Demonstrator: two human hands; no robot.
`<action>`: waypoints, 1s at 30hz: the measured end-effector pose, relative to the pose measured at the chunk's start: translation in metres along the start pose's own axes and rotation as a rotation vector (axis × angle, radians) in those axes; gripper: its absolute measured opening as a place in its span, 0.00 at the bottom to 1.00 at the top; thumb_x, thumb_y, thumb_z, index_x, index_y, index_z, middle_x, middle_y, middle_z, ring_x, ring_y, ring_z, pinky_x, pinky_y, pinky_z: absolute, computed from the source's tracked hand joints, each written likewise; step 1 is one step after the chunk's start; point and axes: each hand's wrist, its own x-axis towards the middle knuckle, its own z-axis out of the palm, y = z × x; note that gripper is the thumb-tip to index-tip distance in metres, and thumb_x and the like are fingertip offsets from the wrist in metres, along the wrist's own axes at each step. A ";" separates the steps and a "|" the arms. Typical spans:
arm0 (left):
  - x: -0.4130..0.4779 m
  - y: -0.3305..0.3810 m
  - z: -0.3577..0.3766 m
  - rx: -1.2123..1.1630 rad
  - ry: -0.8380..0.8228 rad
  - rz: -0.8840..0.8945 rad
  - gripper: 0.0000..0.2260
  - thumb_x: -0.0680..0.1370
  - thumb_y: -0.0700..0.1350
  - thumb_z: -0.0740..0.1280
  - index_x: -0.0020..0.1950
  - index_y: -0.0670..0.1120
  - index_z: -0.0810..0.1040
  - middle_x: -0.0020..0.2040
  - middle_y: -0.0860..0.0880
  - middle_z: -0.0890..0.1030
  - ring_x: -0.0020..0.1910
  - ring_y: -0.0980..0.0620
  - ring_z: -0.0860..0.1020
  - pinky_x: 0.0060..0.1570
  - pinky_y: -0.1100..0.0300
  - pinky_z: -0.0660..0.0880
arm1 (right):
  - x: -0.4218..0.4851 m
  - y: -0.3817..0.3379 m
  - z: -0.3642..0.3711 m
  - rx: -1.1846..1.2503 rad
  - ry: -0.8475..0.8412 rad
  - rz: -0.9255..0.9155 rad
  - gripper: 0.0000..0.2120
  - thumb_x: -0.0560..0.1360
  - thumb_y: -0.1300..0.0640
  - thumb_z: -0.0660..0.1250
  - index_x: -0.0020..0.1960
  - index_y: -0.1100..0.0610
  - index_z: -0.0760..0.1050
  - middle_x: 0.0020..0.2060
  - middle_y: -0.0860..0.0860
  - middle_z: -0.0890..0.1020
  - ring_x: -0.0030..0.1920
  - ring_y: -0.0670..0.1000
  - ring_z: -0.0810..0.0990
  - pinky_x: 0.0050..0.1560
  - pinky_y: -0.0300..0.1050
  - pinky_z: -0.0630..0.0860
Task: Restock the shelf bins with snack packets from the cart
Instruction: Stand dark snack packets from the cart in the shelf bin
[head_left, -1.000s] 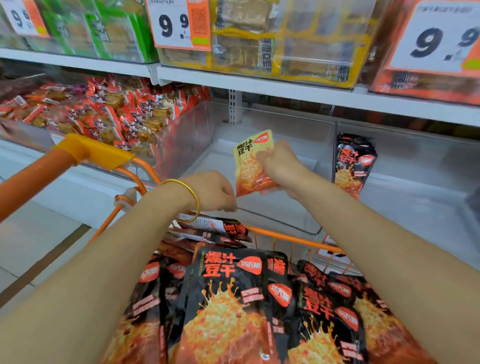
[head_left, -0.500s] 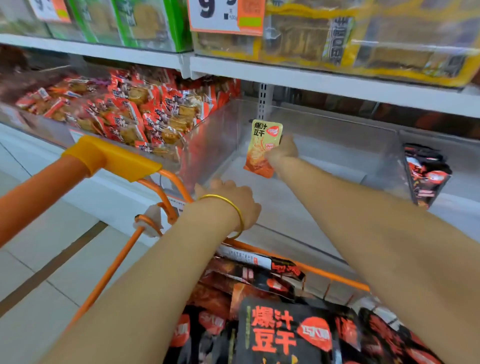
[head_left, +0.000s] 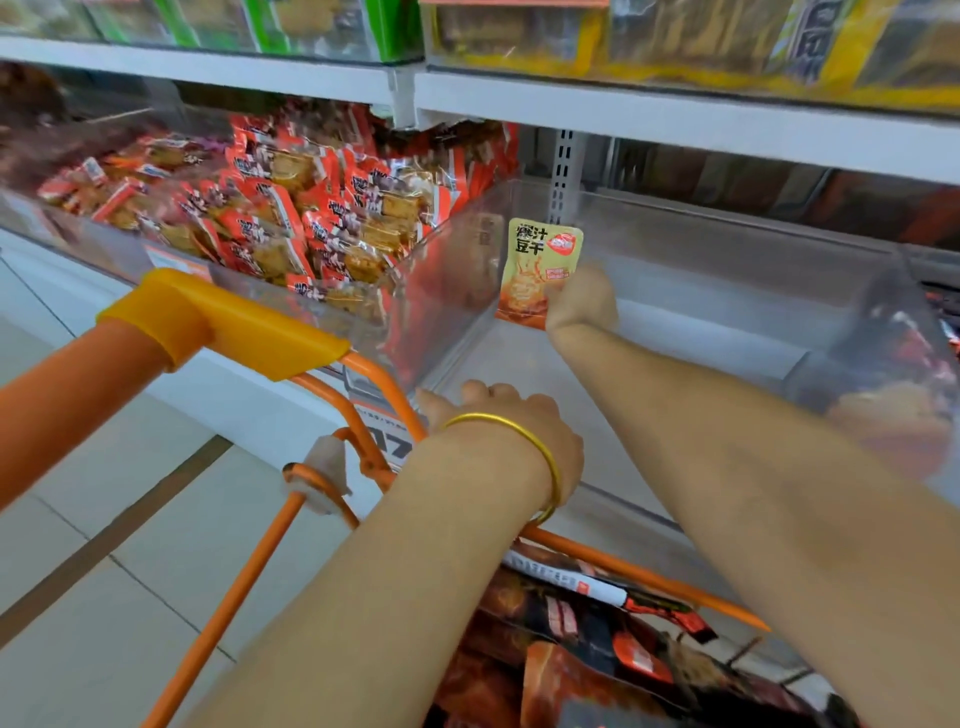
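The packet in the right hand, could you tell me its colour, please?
Packet: yellow above, orange below; head view.

Right arm stretched forward, right hand (head_left: 582, 304) gripping a snack packet (head_left: 537, 270) upright, left hand (head_left: 501, 436) lower and nearer, back up, fingers bent out of sight.

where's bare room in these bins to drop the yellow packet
The floor of the middle clear bin is bare, from the wall beside the red-packet bin across to the wall beside the dark packets on the right. The right hand holds the yellow packet over its left end. The red-packet bin is heaped full.
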 end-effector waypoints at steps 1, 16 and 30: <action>0.000 0.000 0.000 0.001 -0.002 0.003 0.22 0.82 0.55 0.47 0.72 0.46 0.59 0.72 0.42 0.59 0.72 0.39 0.53 0.68 0.34 0.49 | 0.000 0.000 0.000 0.024 0.017 0.034 0.16 0.76 0.55 0.66 0.60 0.61 0.69 0.54 0.56 0.80 0.57 0.57 0.79 0.48 0.47 0.71; -0.001 -0.002 0.001 -0.034 0.043 0.022 0.22 0.82 0.57 0.47 0.70 0.46 0.62 0.71 0.42 0.62 0.72 0.40 0.56 0.69 0.37 0.50 | -0.004 0.003 -0.014 0.102 -0.061 0.083 0.08 0.78 0.59 0.63 0.51 0.58 0.64 0.58 0.57 0.78 0.59 0.56 0.77 0.47 0.43 0.68; -0.069 0.016 -0.021 -0.261 0.475 0.179 0.18 0.79 0.49 0.60 0.66 0.43 0.71 0.65 0.40 0.71 0.64 0.40 0.69 0.62 0.54 0.66 | -0.128 -0.005 -0.185 0.206 -0.344 -0.253 0.15 0.72 0.71 0.65 0.37 0.55 0.65 0.38 0.57 0.76 0.45 0.59 0.82 0.47 0.54 0.81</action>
